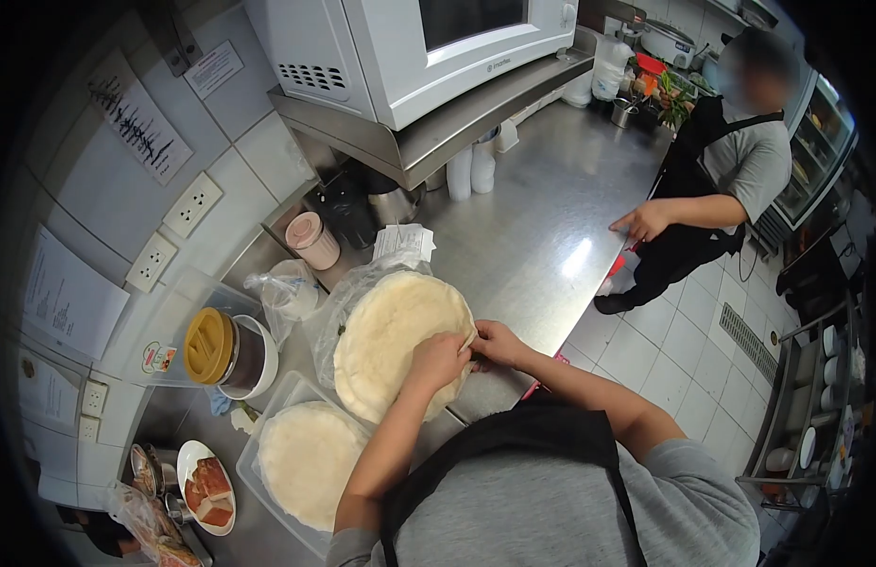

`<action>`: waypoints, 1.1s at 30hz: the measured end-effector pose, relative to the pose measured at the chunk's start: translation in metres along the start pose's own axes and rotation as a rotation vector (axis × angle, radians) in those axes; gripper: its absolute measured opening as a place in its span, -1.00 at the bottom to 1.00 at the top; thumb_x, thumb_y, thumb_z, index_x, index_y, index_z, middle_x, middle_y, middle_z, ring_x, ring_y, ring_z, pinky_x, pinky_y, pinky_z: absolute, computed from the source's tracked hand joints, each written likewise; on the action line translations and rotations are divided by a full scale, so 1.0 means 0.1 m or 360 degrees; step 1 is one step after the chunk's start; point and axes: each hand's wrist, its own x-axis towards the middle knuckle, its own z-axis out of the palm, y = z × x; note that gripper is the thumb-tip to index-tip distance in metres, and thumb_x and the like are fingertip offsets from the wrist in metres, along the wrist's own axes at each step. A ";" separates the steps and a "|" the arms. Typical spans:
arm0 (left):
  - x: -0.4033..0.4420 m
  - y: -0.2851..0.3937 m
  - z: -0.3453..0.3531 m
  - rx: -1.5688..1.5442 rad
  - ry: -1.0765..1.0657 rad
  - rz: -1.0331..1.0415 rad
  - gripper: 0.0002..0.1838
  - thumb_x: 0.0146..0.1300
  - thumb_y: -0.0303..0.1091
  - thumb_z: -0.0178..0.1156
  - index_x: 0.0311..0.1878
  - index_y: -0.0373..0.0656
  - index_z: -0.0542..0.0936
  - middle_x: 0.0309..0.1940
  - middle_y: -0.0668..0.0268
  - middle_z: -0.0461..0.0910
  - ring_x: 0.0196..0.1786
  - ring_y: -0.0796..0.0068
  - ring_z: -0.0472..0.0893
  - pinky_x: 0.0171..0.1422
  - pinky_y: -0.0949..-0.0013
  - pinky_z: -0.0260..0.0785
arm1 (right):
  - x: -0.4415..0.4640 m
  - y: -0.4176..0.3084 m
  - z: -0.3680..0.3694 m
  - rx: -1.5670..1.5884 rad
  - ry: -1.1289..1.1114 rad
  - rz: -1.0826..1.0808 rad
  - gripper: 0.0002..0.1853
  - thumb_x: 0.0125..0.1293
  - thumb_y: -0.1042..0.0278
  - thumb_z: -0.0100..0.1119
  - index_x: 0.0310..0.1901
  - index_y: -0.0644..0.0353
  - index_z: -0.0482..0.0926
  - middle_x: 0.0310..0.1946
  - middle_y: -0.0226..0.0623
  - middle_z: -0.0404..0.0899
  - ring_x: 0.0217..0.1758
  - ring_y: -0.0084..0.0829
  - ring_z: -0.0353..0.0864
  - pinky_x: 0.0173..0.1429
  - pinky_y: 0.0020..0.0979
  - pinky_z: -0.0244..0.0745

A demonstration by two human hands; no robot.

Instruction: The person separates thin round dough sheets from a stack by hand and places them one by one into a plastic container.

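A large pale dough round, like a pizza base, lies on a clear plastic bag on the steel counter. Curled over its right part, my left hand has its fingers closed at the edge. My right hand pinches the same edge from the right, close beside the left. The fingertips of both hands are partly hidden. Nearer to me, under my left forearm, another pale dough round lies in a clear plastic tub.
A microwave sits on a steel shelf above the counter. To the left are a yellow-lidded jar and a plate of meat chunks. A pink-lidded container stands behind. Another person stands at the counter's right edge.
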 end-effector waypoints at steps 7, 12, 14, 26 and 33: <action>-0.05 -0.14 -0.09 -0.0506 0.0041 -0.0057 -0.74 0.22 -0.25 0.09 -0.37 -0.28 0.58 -0.50 0.03 0.56 -0.42 0.07 0.56 -0.29 0.17 0.36 | -0.02 0.06 0.00 0.0091 0.0040 0.0033 -0.79 0.40 0.31 -0.02 -0.15 0.29 0.47 -0.45 -0.27 0.58 -0.63 -0.54 0.54 -0.55 -0.48 0.53; -0.12 -0.23 -0.14 -0.0729 0.0162 -0.0101 -0.76 0.20 -0.34 0.13 -0.46 -0.35 0.50 -0.65 0.10 0.46 -0.55 0.32 0.47 -0.42 0.29 0.27 | 0.02 0.10 0.00 0.0153 0.0009 0.0080 -0.80 0.41 0.31 -0.02 -0.21 0.28 0.48 -0.47 -0.31 0.56 -0.64 -0.56 0.52 -0.54 -0.49 0.52; -0.16 -0.33 -0.05 -0.0915 0.0242 -0.0151 -0.76 0.20 -0.37 0.14 -0.49 -0.35 0.47 -0.70 0.20 0.40 -0.59 0.51 0.40 -0.46 0.37 0.23 | 0.04 0.11 0.00 0.0152 0.0013 0.0096 -0.81 0.40 0.30 -0.01 -0.27 0.26 0.46 -0.49 -0.32 0.55 -0.64 -0.56 0.52 -0.55 -0.48 0.52; -0.13 -0.32 -0.11 -0.0777 0.0319 -0.0255 -0.78 0.16 -0.34 0.21 -0.48 -0.26 0.46 -0.65 0.28 0.44 -0.57 0.43 0.42 -0.42 0.36 0.30 | 0.35 0.08 -0.09 -0.0101 0.0018 -0.0309 -0.77 0.23 0.38 0.16 -0.12 0.30 0.52 -0.36 -0.30 0.61 -0.37 -0.50 0.59 -0.27 -0.46 0.50; 0.08 -0.02 -0.18 -0.0177 0.0552 -0.0188 -0.88 0.09 -0.41 0.20 -0.40 -0.28 0.54 -0.49 0.05 0.58 -0.34 0.05 0.60 -0.22 0.15 0.43 | 0.35 -0.15 0.06 -0.0814 0.0435 -0.0393 -0.69 0.13 0.26 0.19 -0.18 0.33 0.56 -0.42 -0.11 0.62 -0.34 -0.31 0.59 -0.21 -0.29 0.47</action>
